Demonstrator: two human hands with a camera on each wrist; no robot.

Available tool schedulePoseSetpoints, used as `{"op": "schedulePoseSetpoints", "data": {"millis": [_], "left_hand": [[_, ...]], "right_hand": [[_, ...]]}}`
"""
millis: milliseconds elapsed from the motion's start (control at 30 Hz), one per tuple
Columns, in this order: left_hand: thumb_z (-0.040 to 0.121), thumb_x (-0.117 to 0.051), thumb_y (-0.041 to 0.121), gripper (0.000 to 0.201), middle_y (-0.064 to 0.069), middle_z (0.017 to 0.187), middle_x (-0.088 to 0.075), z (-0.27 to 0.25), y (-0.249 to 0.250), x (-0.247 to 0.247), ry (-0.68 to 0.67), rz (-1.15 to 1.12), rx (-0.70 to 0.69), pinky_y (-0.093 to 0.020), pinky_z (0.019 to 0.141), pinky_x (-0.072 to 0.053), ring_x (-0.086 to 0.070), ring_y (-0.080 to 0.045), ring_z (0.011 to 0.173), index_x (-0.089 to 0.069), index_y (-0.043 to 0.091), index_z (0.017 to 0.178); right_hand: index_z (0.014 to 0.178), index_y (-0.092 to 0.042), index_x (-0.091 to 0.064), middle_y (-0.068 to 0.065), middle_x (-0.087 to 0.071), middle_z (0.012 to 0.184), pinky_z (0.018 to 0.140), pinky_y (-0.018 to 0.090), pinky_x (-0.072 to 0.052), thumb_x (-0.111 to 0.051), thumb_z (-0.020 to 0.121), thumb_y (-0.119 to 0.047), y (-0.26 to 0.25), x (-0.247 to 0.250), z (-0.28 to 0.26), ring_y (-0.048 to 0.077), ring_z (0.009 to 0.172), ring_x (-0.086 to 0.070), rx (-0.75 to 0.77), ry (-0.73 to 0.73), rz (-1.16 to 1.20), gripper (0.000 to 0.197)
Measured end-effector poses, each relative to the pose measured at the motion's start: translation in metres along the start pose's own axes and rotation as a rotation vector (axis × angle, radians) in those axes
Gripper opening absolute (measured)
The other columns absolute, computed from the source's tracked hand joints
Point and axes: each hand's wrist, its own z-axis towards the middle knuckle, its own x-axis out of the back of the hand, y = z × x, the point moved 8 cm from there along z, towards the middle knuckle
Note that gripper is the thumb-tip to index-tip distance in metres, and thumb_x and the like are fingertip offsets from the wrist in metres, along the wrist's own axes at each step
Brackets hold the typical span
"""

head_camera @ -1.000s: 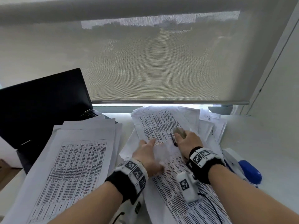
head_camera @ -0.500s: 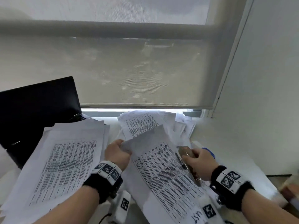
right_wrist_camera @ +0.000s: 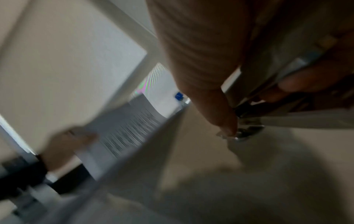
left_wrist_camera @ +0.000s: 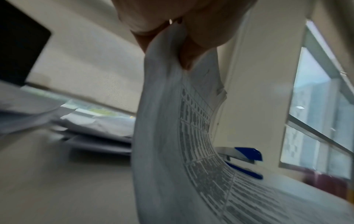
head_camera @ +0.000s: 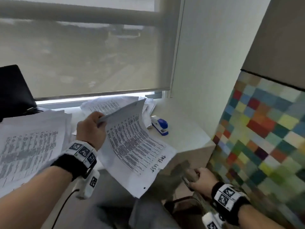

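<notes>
My left hand (head_camera: 92, 128) pinches the top edge of a stapled sheaf of printed tables (head_camera: 132, 142) and holds it lifted and curved, its lower end trailing over the desk's front edge. The left wrist view shows the fingers (left_wrist_camera: 172, 22) clamped on the sheaf (left_wrist_camera: 191, 136). My right hand (head_camera: 203, 179) is low at the right, below the desk edge, gripping a grey metal stapler (head_camera: 189, 176). Up close, the stapler (right_wrist_camera: 247, 131) shows chrome parts under my right hand's curled fingers (right_wrist_camera: 306, 84).
A blue-and-white stapler (head_camera: 160, 124) lies on the white desk (head_camera: 186, 134) right of the sheaf. A thick stack of printouts (head_camera: 29, 142) sits left, loose papers (head_camera: 105, 104) by the window, an open black laptop (head_camera: 13, 91) far left. A coloured mosaic panel (head_camera: 264, 138) stands close right.
The left hand has picked the sheaf up off the desk and raised it. The right hand has carried the grey stapler right and down past the desk edge. My view has swung right.
</notes>
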Motion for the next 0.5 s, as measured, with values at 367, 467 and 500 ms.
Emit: {"op": "schedulePoseSetpoints", "data": {"millis": [367,467,500], "left_hand": [[0.085,-0.067,0.005,0.007,-0.020,0.077,-0.068,0.005,0.044,-0.002,0.071,0.060,-0.246,-0.036,0.075,-0.046,-0.063,-0.042,0.075,-0.069,0.005,0.092],[0.084,-0.066,0.005,0.007,-0.019,0.076,-0.066,0.007,0.041,-0.004,0.081,0.044,-0.225,-0.035,0.076,-0.046,-0.062,-0.041,0.075,-0.069,0.005,0.091],[0.084,-0.066,0.005,0.007,-0.019,0.075,-0.066,0.007,0.041,-0.006,0.080,0.045,-0.227,-0.036,0.075,-0.047,-0.062,-0.041,0.075,-0.068,0.005,0.090]], "right_hand": [[0.141,-0.015,-0.042,0.007,-0.043,0.145,0.106,0.037,-0.034,-0.046,0.096,-0.044,0.146,-0.064,-0.018,0.027,0.131,-0.043,-0.321,-0.078,-0.208,0.053],[0.141,-0.014,-0.041,0.009,-0.041,0.147,0.106,0.033,-0.032,-0.058,0.082,-0.058,0.203,-0.093,0.016,0.026,0.133,-0.041,-0.381,-0.136,-0.248,0.075],[0.141,-0.015,-0.041,0.009,-0.041,0.146,0.105,0.033,-0.033,-0.055,0.078,-0.069,0.237,-0.116,0.045,0.027,0.132,-0.042,-0.352,-0.145,-0.272,0.084]]}}
